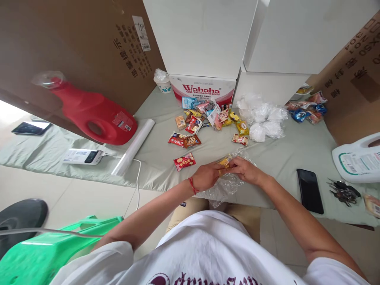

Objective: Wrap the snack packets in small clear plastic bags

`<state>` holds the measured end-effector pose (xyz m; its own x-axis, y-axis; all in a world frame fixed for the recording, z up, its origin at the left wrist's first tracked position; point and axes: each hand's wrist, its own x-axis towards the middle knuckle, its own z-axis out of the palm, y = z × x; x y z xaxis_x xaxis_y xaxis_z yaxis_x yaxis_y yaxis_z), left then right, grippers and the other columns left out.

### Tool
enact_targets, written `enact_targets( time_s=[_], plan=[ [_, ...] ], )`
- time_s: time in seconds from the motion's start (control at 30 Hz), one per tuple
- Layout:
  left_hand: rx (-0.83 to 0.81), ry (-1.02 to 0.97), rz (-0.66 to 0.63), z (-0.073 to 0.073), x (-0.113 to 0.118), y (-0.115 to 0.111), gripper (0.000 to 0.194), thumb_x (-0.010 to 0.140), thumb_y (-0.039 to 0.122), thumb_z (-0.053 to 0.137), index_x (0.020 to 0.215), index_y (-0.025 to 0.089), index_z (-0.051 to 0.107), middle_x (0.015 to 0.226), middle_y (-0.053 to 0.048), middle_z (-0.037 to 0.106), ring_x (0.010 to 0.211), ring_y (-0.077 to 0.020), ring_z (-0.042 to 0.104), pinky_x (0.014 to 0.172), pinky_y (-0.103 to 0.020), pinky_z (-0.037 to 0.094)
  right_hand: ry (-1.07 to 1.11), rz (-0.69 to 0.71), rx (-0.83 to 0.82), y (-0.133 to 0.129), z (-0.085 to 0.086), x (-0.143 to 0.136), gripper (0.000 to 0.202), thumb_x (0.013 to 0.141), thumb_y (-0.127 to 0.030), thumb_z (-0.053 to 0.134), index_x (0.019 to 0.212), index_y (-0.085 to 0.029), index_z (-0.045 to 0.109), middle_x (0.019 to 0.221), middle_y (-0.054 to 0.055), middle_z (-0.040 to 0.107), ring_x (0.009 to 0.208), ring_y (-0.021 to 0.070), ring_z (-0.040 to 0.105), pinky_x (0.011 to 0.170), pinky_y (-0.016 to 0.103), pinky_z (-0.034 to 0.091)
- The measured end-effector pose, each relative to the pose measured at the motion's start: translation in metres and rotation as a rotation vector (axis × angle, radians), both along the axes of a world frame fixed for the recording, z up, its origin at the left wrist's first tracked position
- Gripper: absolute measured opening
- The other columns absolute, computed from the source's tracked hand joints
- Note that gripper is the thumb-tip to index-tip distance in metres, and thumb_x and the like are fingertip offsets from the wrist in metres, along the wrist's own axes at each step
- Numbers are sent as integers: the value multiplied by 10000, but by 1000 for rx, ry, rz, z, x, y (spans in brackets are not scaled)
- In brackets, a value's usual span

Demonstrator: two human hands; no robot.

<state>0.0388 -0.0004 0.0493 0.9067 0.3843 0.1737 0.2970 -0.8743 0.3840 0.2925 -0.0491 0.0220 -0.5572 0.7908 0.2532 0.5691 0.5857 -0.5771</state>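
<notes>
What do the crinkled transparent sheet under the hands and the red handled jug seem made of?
Crinkled transparent sheet: probably thin, glossy plastic film; see-through with bright creases. Red handled jug: likely moulded plastic, softly shiny; handle and body look continuous.

Yellow packet [225, 162], red bottle [99, 114], red wrist cord [192, 185], red-and-white carton [204, 89], pale green cloth [162, 162]

Bright, soft light | far left blown white | glints on plastic film [222, 187] | edges stretched
</notes>
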Motion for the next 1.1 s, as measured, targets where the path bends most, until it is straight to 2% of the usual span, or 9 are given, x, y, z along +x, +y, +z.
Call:
enact_targets(
  time_s=[0.07,0.13,0.27,0.4,0.53,0.73,0.9,1.0,1.1],
  plan=[
    [62,64,34,-19,-3,-5,377,1008,174,446,1248,274,719,1331,-25,695,1016,-195,654,793,-302,527,2,-76,22,-13,0,12,337,967,-166,492,1103,-278,780,1097,100,653,1003,239,598,886,417,536],
    [123,82,66,-26,-6,-11,359,1033,211,431,1239,252,722,1350,-41,677,992,-198,636,797,-315,514,-7,-173,30,-32,0,24,335,948,-156,513,1136,-280,762,1188,114,638,1073,265,589,935,468,534],
    [182,92,97,-19,-1,-19,322,1050,244,433,1101,213,750,1179,-83,696,906,-199,577,803,-340,475,-78,-212,-17,-70,-5,34,361,955,-195,548,1258,-312,706,1203,112,629,1073,271,584,926,486,547],
    [165,130,123,-14,7,-18,318,1054,277,444,999,204,748,968,-86,654,859,-213,527,744,-352,430,-145,-249,5,-81,-21,22,271,975,-281,601,1212,-311,730,1160,94,639,1022,254,566,882,430,537],
    [152,130,166,-16,9,-17,295,1044,268,476,956,210,752,915,-80,628,851,-216,513,727,-357,404,-116,-326,96,-76,-27,5,194,989,-279,582,1009,-313,772,1072,71,669,1007,254,559,878,430,502],
    [111,137,205,-17,11,-18,326,1046,293,481,909,208,765,907,-90,626,862,-224,515,708,-362,394,11,-394,101,-62,2,-8,189,1013,-286,521,1027,-281,709,1098,83,682,1091,273,557,973,472,455],
    [110,169,198,-15,13,-19,306,1039,293,498,922,211,768,938,-92,644,904,-230,535,724,-354,412,-77,-378,139,-26,10,-26,252,1056,-296,432,1039,-249,679,941,79,671,918,237,559,851,392,442],
    [77,183,173,-16,13,-15,244,1009,250,534,924,191,756,962,-95,667,936,-241,559,757,-361,437,-148,-366,132,0,4,-35,297,1074,-318,395,1083,-242,681,980,71,634,849,187,558,741,308,427],
    [-40,128,183,-17,6,-8,211,951,181,549,941,178,760,999,-111,693,976,-254,600,820,-384,477,-250,-334,74,21,1,-40,284,1069,-322,415,1119,-240,683,1022,53,624,815,156,562,651,262,375]
  ],
)
